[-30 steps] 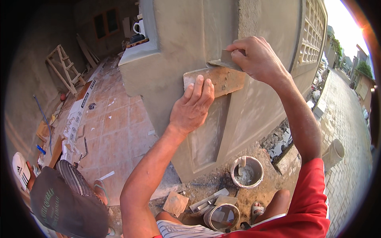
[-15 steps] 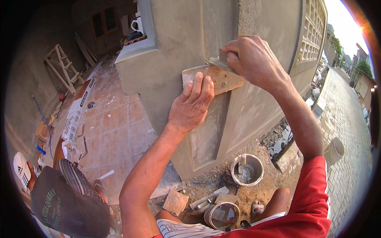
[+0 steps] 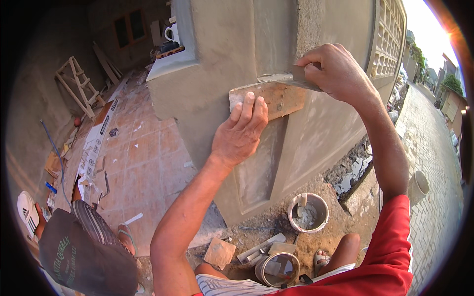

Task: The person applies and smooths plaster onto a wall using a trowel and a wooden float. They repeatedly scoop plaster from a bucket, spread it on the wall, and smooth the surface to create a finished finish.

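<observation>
Brown board (image 3: 286, 100) lies against the grey plastered wall (image 3: 222, 59), mid-view. At far left a wooden ladder-like frame (image 3: 74, 95) stands by the tiled floor (image 3: 148, 163). Next, the left hand (image 3: 239, 133) has its grip unclosed, extended fingers resting on the board's face. Over the board's upper right edge sits a flat-bladed tool (image 3: 299, 75); whether they touch, I cannot tell. Below it stands a bucket (image 3: 321, 206) of grey mix. The right hand's (image 3: 338, 74) grip is closed around the tool.

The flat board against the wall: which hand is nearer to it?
Left. The left hand has its fingers on the board; the right hand is off its upper right end, holding a flat tool.
</observation>
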Demonstrator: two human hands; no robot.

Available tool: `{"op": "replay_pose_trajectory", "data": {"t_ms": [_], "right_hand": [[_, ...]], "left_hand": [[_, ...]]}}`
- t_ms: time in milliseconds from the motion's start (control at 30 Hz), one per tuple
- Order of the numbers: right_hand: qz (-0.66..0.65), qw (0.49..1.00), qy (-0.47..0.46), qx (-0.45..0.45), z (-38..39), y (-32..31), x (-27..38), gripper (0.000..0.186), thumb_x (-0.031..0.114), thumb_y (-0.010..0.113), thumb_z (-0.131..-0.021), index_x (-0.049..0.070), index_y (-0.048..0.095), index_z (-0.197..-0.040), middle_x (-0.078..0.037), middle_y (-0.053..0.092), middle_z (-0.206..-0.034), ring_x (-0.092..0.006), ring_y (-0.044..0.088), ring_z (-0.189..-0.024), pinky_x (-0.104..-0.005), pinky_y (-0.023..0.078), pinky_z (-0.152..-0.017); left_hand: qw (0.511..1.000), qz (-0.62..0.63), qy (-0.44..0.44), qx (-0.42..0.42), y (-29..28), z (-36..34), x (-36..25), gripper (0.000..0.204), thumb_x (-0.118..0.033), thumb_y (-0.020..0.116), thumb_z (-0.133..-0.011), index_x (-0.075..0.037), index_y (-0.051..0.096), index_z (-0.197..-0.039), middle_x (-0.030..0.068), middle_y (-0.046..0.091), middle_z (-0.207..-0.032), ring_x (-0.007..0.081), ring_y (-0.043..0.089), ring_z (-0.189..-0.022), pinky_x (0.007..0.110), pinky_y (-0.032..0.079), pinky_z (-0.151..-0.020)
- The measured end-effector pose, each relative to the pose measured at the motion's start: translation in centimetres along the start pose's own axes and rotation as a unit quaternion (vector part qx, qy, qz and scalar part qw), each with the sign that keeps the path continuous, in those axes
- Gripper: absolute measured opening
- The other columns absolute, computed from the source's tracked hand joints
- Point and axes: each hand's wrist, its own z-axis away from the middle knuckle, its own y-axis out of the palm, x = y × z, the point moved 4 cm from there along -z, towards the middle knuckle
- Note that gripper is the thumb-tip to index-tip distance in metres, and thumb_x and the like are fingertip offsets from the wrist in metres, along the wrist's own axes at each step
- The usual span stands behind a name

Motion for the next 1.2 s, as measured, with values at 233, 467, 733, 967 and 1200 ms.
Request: {"op": "replay_pose_trajectory", "data": {"t_ms": [233,467,733,967,1200], "right_hand": [[-0.084,0.995,0.045,0.004,-0.6,0.0,-1.9,0.029,0.012,0.055,-0.084,-0.001,0.072,-0.105,-0.013,0.063,-0.062,-0.0170,0.061,-0.059,-0.0347,0.051,-0.062],[-0.102,0.994,0.030,-0.027,-0.4,1.5,-1.6,0.030,0.012,0.054,-0.086,-0.002,0.071,-0.107,-0.014,0.063,-0.065,-0.0198,0.063,-0.064,-0.0354,0.052,-0.067],[-0.044,0.999,0.005,-0.007,-0.5,1.7,0.2,0.031,0.010,0.050,-0.083,-0.001,0.071,-0.102,-0.019,0.067,-0.075,-0.0311,0.066,-0.071,-0.0406,0.053,-0.074],[-0.016,1.000,-0.024,0.011,-1.2,1.9,0.3,0.030,0.009,0.051,-0.076,0.004,0.074,-0.095,-0.018,0.067,-0.076,-0.0336,0.066,-0.073,-0.0416,0.054,-0.075],[-0.035,0.997,-0.028,0.061,-0.2,-0.1,0.7,0.029,0.010,0.054,-0.081,-0.002,0.072,-0.100,-0.017,0.069,-0.077,-0.0248,0.068,-0.068,-0.0360,0.054,-0.068]], "left_hand": [[1.000,0.001,-0.002,0.003,-0.1,-0.1,-0.1,0.066,-0.021,0.063,-0.073,-0.010,0.046,-0.136,0.0053,0.041,-0.143,0.0261,0.030,-0.142,0.040,0.025,-0.114],[1.000,-0.004,0.001,-0.004,-0.1,-0.1,-0.1,0.065,-0.021,0.062,-0.074,-0.010,0.047,-0.136,0.0058,0.041,-0.143,0.0265,0.031,-0.142,0.040,0.024,-0.115],[1.000,0.000,-0.004,-0.002,-0.3,-0.2,-0.1,0.063,-0.020,0.061,-0.075,-0.009,0.047,-0.136,0.0059,0.042,-0.143,0.0269,0.032,-0.141,0.040,0.025,-0.114],[1.000,0.014,-0.007,0.000,0.0,-0.2,-0.2,0.064,-0.021,0.061,-0.075,-0.010,0.047,-0.136,0.0058,0.042,-0.143,0.0273,0.032,-0.141,0.041,0.026,-0.113],[1.000,0.005,-0.002,-0.004,-0.2,-0.1,0.0,0.064,-0.020,0.062,-0.075,-0.010,0.047,-0.136,0.0060,0.042,-0.142,0.0272,0.032,-0.140,0.040,0.029,-0.112]]}}
